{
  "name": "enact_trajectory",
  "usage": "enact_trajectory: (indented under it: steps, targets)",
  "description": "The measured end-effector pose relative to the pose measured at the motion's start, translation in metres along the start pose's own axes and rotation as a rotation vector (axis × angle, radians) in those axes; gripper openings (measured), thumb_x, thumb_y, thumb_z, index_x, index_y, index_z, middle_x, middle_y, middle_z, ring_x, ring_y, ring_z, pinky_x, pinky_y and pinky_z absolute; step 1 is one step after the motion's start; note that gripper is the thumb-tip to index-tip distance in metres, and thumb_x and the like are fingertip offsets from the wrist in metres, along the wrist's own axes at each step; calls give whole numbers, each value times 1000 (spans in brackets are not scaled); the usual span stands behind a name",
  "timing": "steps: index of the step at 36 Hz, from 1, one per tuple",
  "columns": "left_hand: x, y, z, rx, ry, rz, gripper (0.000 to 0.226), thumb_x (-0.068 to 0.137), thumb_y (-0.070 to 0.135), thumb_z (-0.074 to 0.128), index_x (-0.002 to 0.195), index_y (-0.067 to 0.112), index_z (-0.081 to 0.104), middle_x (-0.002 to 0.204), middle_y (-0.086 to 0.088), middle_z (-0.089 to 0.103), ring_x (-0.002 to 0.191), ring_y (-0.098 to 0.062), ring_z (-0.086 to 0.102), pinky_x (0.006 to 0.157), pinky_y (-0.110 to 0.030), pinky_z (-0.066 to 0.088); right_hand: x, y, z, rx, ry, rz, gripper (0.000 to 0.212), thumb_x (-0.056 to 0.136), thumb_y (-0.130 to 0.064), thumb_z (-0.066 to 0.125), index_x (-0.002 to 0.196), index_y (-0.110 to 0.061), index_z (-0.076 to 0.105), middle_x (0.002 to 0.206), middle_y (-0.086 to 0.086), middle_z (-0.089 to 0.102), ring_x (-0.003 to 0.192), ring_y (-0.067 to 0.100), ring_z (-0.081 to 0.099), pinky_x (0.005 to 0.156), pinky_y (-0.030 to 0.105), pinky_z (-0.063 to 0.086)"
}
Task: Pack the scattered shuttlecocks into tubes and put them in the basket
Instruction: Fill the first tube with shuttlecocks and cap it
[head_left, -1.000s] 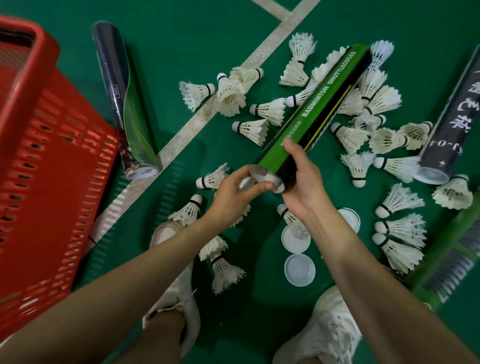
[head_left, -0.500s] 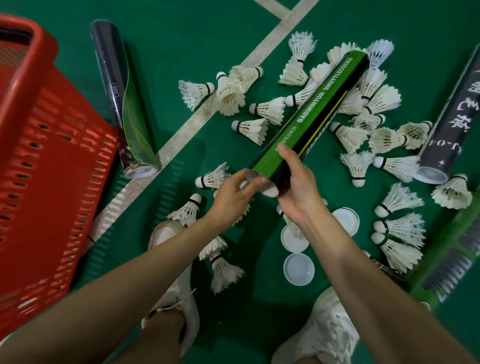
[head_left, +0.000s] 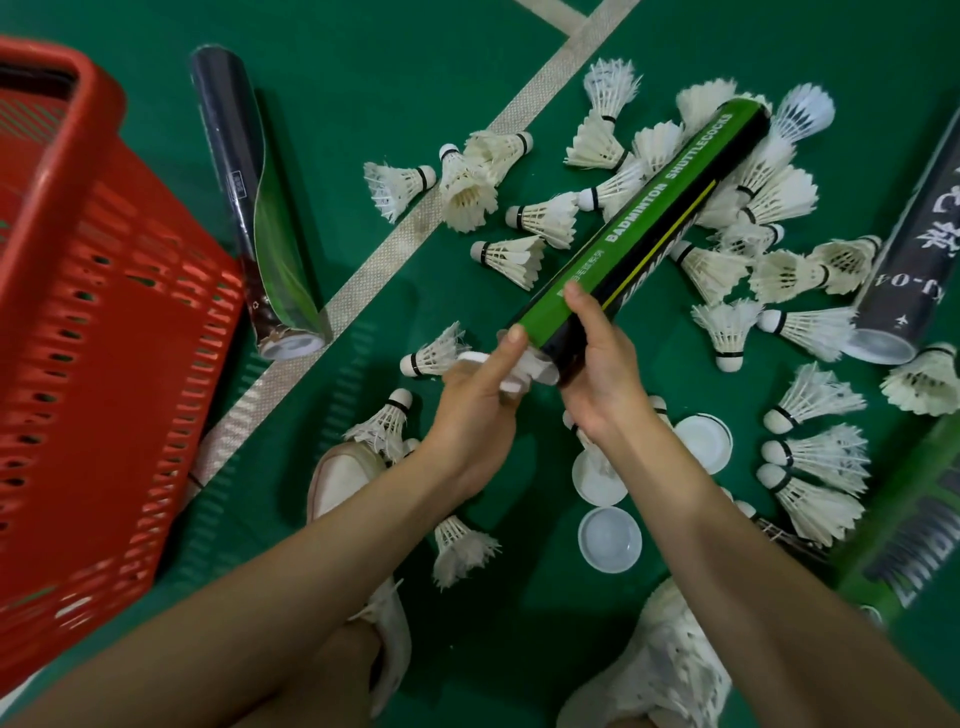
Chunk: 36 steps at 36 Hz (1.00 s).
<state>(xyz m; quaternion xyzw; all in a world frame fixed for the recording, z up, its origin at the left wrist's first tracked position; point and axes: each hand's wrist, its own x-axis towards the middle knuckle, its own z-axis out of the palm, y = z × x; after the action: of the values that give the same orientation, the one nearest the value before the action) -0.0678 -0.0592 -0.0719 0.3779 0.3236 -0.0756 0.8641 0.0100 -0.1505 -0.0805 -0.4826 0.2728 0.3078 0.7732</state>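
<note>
Above the floor's (head_left: 415, 62) middle, the right hand (head_left: 602, 374) grips a green tube (head_left: 639, 228) near its open end; the left hand (head_left: 475, 410) pinches a shuttlecock (head_left: 522, 373) at that mouth; packing seems underway; next likely needs a straight inward push.

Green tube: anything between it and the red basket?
On the floor, yes: a dark tube lies beside the basket, between it and the green tube in the right hand. Carried above the floor, nothing visible blocks it.

tube (head_left: 644, 223) — glossy green-black card | basket (head_left: 104, 291) — red perforated plastic | shuttlecocks (head_left: 545, 218) white feather
</note>
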Motion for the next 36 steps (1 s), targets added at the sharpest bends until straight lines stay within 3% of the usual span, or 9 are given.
enact_trajectory:
  steps: [3,6,9,12,20,24,27,33,36]
  targets:
    - [-1,-3,5,59,-20,30,40,79,32,60,98,-3,52,82,-8,64,83,-12,64,82,-20,51,0,-1,0,3,15,-15,49,88,-22,66,127,2,50,97,10,71,85,23,70,75,34,58]
    - [-1,-7,6,209,68,8,60,73,41,69,112,4,42,96,-5,62,85,-8,61,76,-20,47,-3,4,-1,12,40,-2,47,88,-21,66,128,-2,51,79,1,68,65,13,68,58,25,54]
    - [2,-11,4,292,128,-13,70,71,49,77,122,11,47,114,-2,64,105,-11,61,88,-24,47,-5,10,0,19,39,4,51,87,-20,66,132,-3,48,95,7,67,74,16,69,61,26,55]
    - [0,-12,5,308,155,-4,72,66,50,73,123,13,49,113,0,64,104,-11,60,83,-23,45,-6,9,2,41,33,0,49,88,-20,66,131,-3,50,95,7,67,74,16,68,62,26,56]
    - [7,-15,14,152,131,7,65,79,34,68,130,8,37,125,-8,62,116,-19,60,105,-39,44,-8,14,6,-12,60,-11,52,86,-25,67,130,-5,48,110,12,66,89,23,67,74,34,59]
    - [13,-12,26,-11,166,-40,31,89,30,63,99,33,33,116,-3,61,115,-19,59,109,-38,40,-11,20,8,-56,71,18,50,86,-33,67,126,-11,47,107,8,69,93,22,69,77,37,57]
    - [13,-14,28,-40,208,-18,53,87,33,64,122,24,26,114,-3,61,110,-18,62,108,-39,42,-11,20,10,-59,73,13,51,86,-34,66,126,-8,47,106,9,69,87,19,70,66,30,56]
    - [22,-16,18,-73,265,1,79,74,40,75,131,31,22,123,-8,62,110,-21,63,104,-42,45,-13,31,17,-103,89,-4,52,89,-32,64,125,-3,40,114,17,65,101,28,66,87,44,55]
    - [29,-12,8,35,216,-42,103,57,59,83,136,31,22,126,-7,62,111,-17,64,103,-38,45,-14,28,20,-118,83,-32,51,91,-29,62,125,-2,37,108,12,64,95,21,66,79,35,56]
